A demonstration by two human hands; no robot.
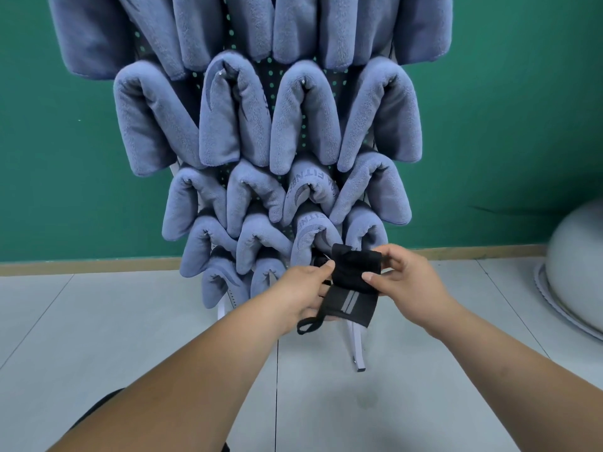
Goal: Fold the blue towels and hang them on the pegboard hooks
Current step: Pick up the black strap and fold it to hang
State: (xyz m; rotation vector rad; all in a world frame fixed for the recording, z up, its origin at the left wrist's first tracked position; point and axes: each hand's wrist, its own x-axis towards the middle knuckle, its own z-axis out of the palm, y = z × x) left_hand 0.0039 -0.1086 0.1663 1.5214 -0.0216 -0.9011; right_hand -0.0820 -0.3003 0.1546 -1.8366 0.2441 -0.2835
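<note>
Seen from a person's head, looking down at two bare forearms reaching forward. Ahead stands a dark pegboard [275, 70] with many small holes, almost hidden under blue towels [235, 115]. The towels are folded into thick strips and draped over hooks [304, 81], each one hanging in an upside-down V. They fill the pegboard in crowded rows from its top edge down to its bottom edge, overlapping one another. Two towels low on the right side show dark lettering and a curved mark.

In front of the pegboard's lower right corner, both hands hold a black band [355, 278] of stretchy cloth, not a towel. The left hand [305, 288] pinches the band's left edge between thumb and curled fingers. The right hand [411, 282] grips the band's right edge, with the thumb pressed on its front and the forefinger hooked over its top corner. Two grey stripes [348, 303] mark the band's lower part, and a thin black loop [308, 324] dangles from its bottom left corner, under the left hand.

A white leg [357, 347] of the pegboard's stand slants down to the pale grey tiled floor [130, 321] just below the hands. Behind everything is a green wall [65, 158]. At the far right, a pale grey dome [577, 265] rests on the floor, partly cut off.
</note>
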